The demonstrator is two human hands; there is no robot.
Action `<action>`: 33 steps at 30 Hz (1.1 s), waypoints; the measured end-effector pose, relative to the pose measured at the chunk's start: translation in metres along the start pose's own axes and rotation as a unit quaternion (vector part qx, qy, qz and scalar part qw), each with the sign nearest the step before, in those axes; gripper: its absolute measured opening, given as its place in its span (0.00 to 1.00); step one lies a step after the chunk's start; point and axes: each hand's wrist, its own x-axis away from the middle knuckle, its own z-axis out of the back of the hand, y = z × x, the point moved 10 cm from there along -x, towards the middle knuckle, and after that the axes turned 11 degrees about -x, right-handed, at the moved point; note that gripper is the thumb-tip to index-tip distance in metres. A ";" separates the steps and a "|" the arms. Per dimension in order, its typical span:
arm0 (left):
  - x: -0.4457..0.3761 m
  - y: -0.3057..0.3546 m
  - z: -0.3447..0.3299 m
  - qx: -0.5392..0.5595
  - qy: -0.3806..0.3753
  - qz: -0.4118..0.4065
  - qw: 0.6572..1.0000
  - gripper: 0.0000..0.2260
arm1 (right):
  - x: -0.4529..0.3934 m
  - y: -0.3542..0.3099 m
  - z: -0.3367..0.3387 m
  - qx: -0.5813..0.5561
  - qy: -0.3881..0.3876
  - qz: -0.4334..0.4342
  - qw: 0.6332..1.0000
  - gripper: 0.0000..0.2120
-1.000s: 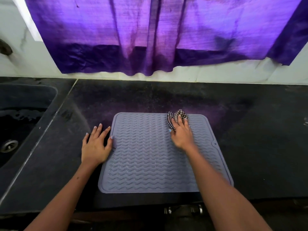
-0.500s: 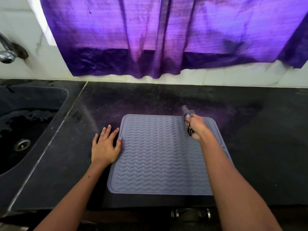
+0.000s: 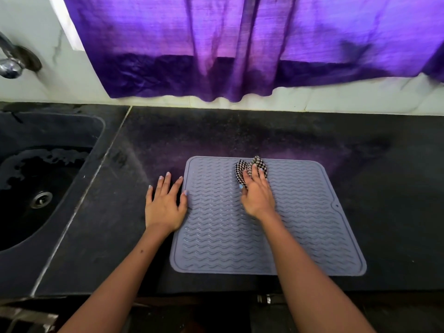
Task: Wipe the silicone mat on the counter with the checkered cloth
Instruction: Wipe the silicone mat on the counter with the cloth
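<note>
Crumpled checkered cloth [image 3: 249, 169] in right hand [image 3: 258, 198] grip, pressed on ridged grey silicone mat [image 3: 300, 227]

The silicone mat [image 3: 300, 224] is grey-lilac with raised wavy ridges. The cloth [image 3: 249, 168] is black-and-white checkered. The worktop [image 3: 384, 188] is speckled black, the sink [image 3: 48, 131] dark, the curtain [image 3: 240, 44] purple, the wall tiles [image 3: 36, 32] white.

Grey wavy-ribbed silicone mat [image 3: 300, 224] lies flat, bunched checkered cloth [image 3: 251, 165] near its far edge
</note>
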 end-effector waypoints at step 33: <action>-0.014 0.008 -0.004 -0.039 -0.061 -0.153 0.986 0.35 | -0.016 -0.071 -0.013 -0.360 0.050 -0.092 0.927 0.22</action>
